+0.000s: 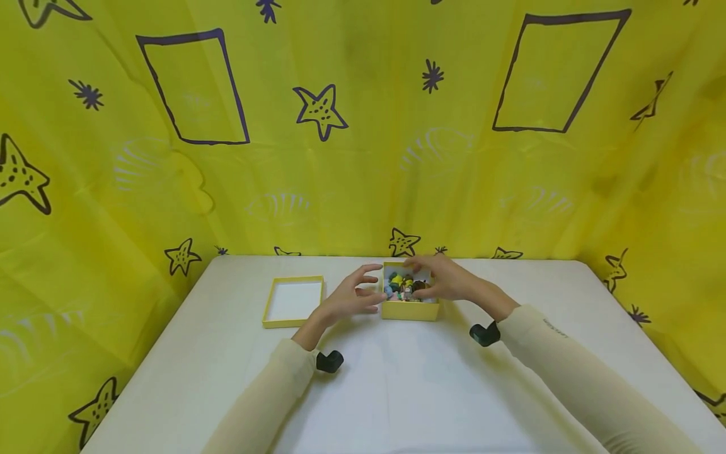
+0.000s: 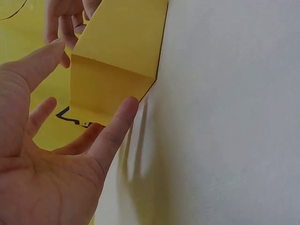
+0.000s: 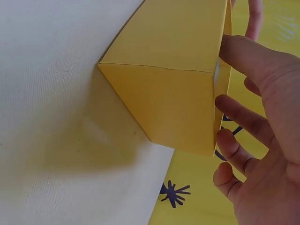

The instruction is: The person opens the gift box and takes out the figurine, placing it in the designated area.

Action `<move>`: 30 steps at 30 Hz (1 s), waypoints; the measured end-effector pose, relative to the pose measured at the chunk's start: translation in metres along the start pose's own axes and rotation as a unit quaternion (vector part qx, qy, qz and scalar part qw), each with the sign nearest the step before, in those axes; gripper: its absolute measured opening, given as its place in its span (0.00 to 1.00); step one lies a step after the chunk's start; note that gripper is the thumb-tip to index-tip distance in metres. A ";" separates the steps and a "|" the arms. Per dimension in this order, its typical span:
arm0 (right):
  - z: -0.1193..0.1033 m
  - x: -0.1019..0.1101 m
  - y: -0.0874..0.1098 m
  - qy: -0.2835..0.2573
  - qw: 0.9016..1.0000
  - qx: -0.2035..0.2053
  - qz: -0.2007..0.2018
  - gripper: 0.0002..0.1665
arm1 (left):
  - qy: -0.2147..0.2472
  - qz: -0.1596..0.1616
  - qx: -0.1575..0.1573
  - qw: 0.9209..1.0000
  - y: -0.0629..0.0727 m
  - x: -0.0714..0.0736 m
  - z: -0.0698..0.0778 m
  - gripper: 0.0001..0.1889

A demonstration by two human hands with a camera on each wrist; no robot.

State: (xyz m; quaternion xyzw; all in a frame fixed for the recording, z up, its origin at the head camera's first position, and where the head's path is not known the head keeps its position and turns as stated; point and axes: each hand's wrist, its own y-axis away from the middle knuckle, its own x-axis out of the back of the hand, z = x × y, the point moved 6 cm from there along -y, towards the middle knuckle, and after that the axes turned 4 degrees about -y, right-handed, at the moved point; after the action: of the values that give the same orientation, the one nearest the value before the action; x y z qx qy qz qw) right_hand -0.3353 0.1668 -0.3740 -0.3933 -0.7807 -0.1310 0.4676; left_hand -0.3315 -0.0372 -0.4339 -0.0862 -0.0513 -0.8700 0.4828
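Head view: here's the yellow box [image 1: 409, 311] at five o'clock from the middle, sitting on the white table [image 1: 397, 391], with a jumble of small figures [image 1: 405, 287] inside! At its nine o'clock, just beside it, the left hand [image 1: 353, 296], fingers spread and loosely bent, nothing in them. Over at two o'clock, the right hand [image 1: 445, 277] arches across the rim, thumb and forefinger well apart above the figures; whether a tip touches one, I can't tell. Farther out at nine, the shallow yellow lid [image 1: 293, 301] lies on the table.

Left wrist view: box at eleven o'clock, left hand at eight, digits fanned around the near end; contact is hard to call.

Right wrist view: box at twelve, right hand at three, fingers gently curved and separated along the rim, thumb dipping past the edge!
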 end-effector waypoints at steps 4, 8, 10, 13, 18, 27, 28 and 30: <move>0.000 -0.004 -0.004 0.022 1.000 -0.004 -0.004 0.36 | 0.000 -0.009 -0.007 1.000 -0.002 -0.005 -0.001 0.39; -0.002 -0.007 -0.006 0.064 0.998 -0.005 -0.009 0.34 | -0.003 -0.008 -0.008 1.000 -0.003 -0.007 -0.001 0.38; -0.003 -0.009 -0.006 0.081 0.997 0.001 -0.011 0.33 | -0.008 -0.005 -0.004 1.000 -0.002 -0.007 -0.002 0.37; -0.004 -0.012 -0.007 0.093 0.996 0.011 -0.011 0.32 | -0.012 -0.001 0.000 1.000 -0.002 -0.008 -0.002 0.37; -0.002 -0.015 -0.007 0.104 0.994 0.023 -0.006 0.28 | 0.000 0.001 0.003 1.000 -0.004 -0.008 -0.004 0.37; 0.000 -0.018 -0.008 0.089 0.996 -0.013 -0.020 0.21 | 0.002 0.003 0.008 1.000 -0.004 -0.008 -0.006 0.37; 0.000 -0.018 -0.008 0.087 0.996 -0.016 -0.020 0.20 | 0.001 0.003 0.007 1.000 -0.004 -0.008 -0.006 0.37; 0.001 -0.018 -0.008 0.081 0.996 -0.019 -0.020 0.19 | 0.001 0.004 0.007 1.000 -0.005 -0.008 -0.007 0.37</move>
State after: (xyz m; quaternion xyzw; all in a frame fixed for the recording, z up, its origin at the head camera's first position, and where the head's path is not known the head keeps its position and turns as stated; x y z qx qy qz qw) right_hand -0.3373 0.1528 -0.3883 -0.3749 -0.7454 -0.1866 0.5187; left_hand -0.3321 -0.0295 -0.4419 -0.0820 -0.0562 -0.8676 0.4873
